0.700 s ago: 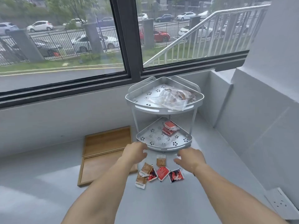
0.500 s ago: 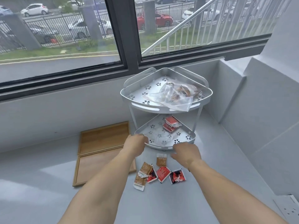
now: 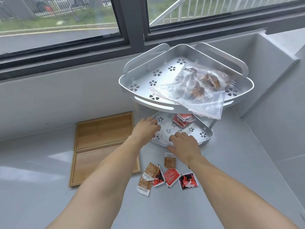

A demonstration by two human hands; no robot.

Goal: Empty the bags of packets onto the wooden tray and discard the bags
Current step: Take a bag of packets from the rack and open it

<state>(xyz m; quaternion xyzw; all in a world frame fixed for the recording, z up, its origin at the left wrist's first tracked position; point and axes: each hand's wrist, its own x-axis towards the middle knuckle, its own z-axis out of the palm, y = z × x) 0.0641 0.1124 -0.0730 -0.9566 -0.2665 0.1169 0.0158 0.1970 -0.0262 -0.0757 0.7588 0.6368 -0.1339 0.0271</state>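
We see a grey surface (image 3: 49,204) under a window (image 3: 66,22), running to a corner at far right. On it, far right, stands a two-tier metal rack (image 3: 132,83). Left of the rack lies the wooden tray (image 3: 102,129), with a second tray section just nearer, touching it; both hold nothing.

The rack's top shelf carries a clear bag (image 3: 194,90) with brown packets inside; one corner of that bag hangs over the shelf's near rim. The lower shelf (image 3: 204,131) holds another clear bag (image 3: 166,129), lying flat, with red packets (image 3: 182,119) gathered at its far end, under the top shelf.

Our two bare forearms reach in from the near edge. The left hand (image 3: 145,129) sits at the lower shelf's left rim, fingers curled down onto the flat bag. The right hand (image 3: 184,146) rests over the shelf's near rim, fingers spread on the plastic. We cannot tell whether either grip has closed on the bag.

Near the rack, just nearer than the right hand, loose packets (image 3: 166,176) lie scattered on the surface: brown ones to the left, red ones to the right, some overlapping.
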